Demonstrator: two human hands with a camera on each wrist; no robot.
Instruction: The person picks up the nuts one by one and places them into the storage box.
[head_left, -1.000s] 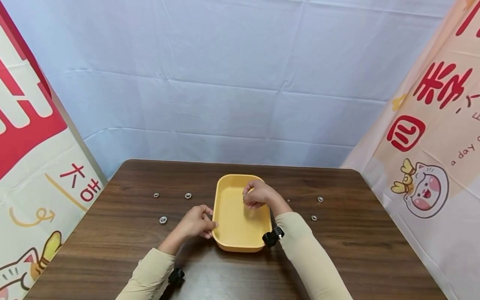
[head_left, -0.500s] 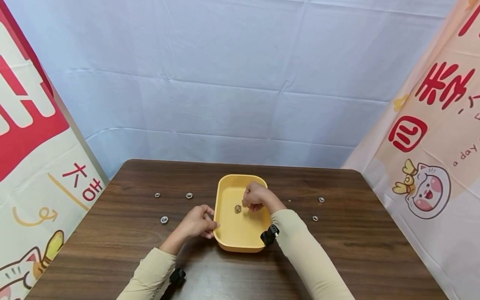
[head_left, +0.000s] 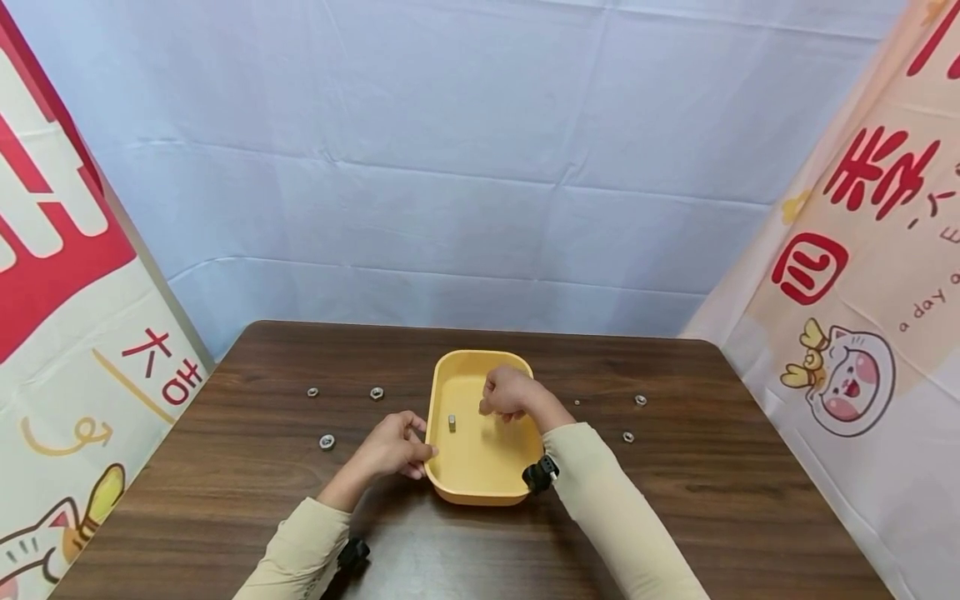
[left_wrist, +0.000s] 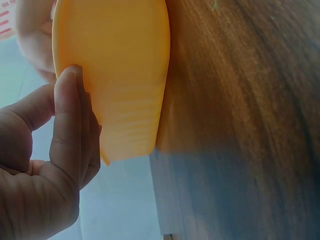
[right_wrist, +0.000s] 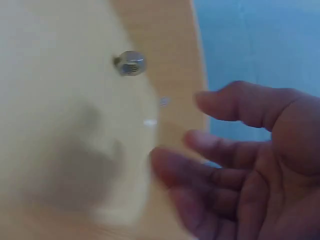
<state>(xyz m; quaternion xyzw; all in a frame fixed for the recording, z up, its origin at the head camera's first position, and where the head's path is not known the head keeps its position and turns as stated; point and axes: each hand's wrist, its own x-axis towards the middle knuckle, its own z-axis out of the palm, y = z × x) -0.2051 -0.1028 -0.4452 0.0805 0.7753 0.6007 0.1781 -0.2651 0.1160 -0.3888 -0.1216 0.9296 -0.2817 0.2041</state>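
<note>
A metal nut is inside the yellow tray, close to its left wall. The right wrist view shows this nut blurred, with a threaded hole. My right hand hovers over the tray's right half. In the right wrist view its thumb and fingertips are apart, with nothing between them. My left hand pinches the tray's left rim, thumb over the edge. From the left wrist camera, the fingers of this hand lie along the tray's outer wall.
Left of the tray, nuts lie on the dark wooden table: a small nut, another nut and a larger nut. To the right are two nuts and a tiny metal piece. A pale cloth hangs behind.
The right hand's fingers have parted from the nut. It appeared near the tray's middle half a second ago and now stands farther left. The left hand stays on the rim.
</note>
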